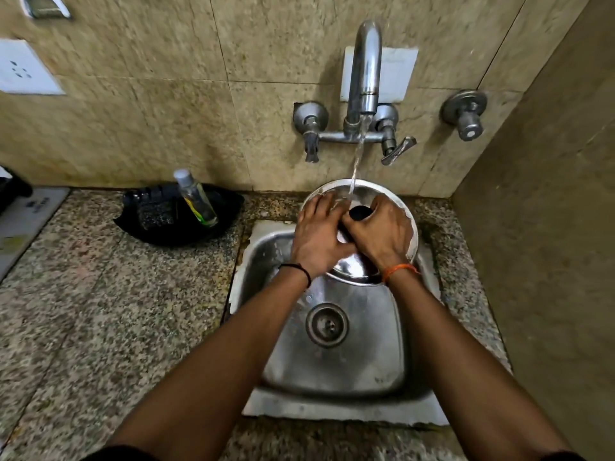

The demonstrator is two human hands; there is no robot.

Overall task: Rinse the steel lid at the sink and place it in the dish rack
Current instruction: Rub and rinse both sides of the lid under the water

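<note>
The round steel lid with a black knob is held tilted over the far end of the steel sink. Water streams from the tap onto the lid's upper face. My right hand grips the lid around the knob. My left hand lies flat on the lid's left side, fingers spread over the wet surface. Both hands cover much of the lid. No dish rack is in view.
A black tray holding a clear bottle and a dark scrubber stands on the granite counter left of the sink. The tiled wall carries tap handles and a separate valve. A side wall stands close on the right.
</note>
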